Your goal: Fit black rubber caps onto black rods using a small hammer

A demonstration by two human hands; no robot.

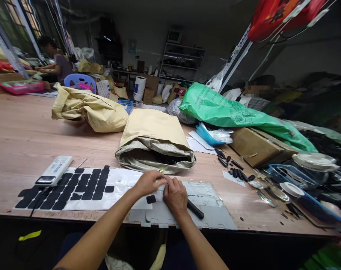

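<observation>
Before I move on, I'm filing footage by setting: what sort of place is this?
Probably a small workshop: flat black rounded pieces lie in rows on a long pale wood-grain table, which also bears an open tan sack.

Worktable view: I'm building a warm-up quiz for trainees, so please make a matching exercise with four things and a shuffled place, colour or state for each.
Things:
1. Printed sack
2. White device
3. Middle sack
4. Black handle

Descriptions:
A. Beside the right hand
B. Mouth open
C. By the rows of black pieces
D. Green

Pairs: 1-D, 2-C, 3-B, 4-A
</observation>
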